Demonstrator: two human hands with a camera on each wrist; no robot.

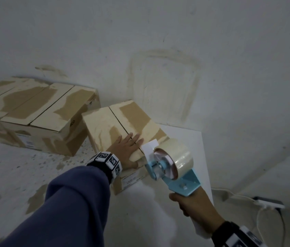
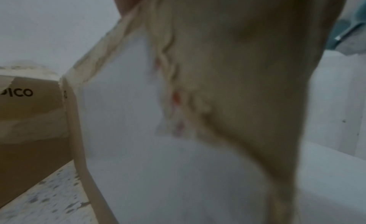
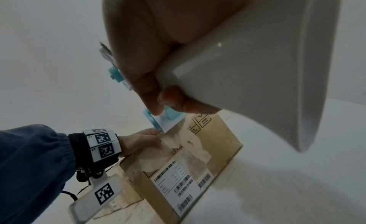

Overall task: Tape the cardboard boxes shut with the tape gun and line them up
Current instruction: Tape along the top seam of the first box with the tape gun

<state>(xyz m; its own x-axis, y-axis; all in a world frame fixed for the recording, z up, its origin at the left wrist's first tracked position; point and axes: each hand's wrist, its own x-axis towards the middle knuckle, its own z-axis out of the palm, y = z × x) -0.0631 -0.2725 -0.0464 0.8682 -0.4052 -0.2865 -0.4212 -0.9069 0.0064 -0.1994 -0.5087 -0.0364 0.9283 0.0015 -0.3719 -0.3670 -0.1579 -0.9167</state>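
Left hand [image 1: 126, 148] flat, fingers straight and slightly spread, pressing on top flaps of small cardboard box [image 1: 105, 125] beside centre seam. Right hand [image 1: 195, 205] wrapped tight round handle of blue tape gun [image 1: 171, 168], gun nose touching box's near top edge just right of left fingertips. Clear tape roll [image 1: 178, 157] mounted on gun. Larger cardboard boxes [image 1: 33, 111] left of left hand, near the small box. White table [image 1: 190, 139] under the small box.
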